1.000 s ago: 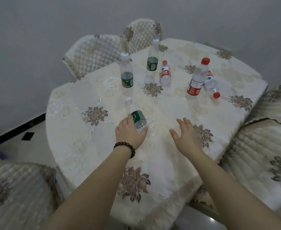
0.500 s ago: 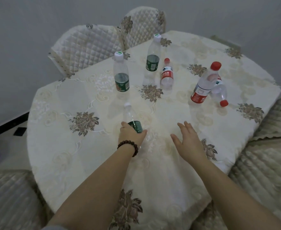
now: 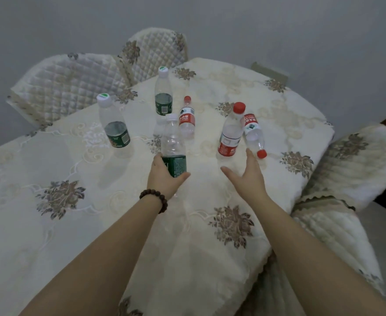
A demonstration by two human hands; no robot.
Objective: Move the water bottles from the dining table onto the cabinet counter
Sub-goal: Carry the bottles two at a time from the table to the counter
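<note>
Left hand (image 3: 164, 179): grips a green-label bottle (image 3: 173, 151) upright, centre frame.
Right hand (image 3: 248, 179): fingers spread, holding nothing, near a red-label bottle (image 3: 230, 131).

You are holding a green-labelled bottle (image 3: 173, 153) whose label is showing small white print, too blurred to read. The small red-labelled bottle (image 3: 186, 119) is carrying white Chinese characters on its band, not clear enough to make out. The lying bottle (image 3: 253, 133) is showing similar white characters and a small green mark. Two other green labels are bearing pale code patches, unreadable.
</note>
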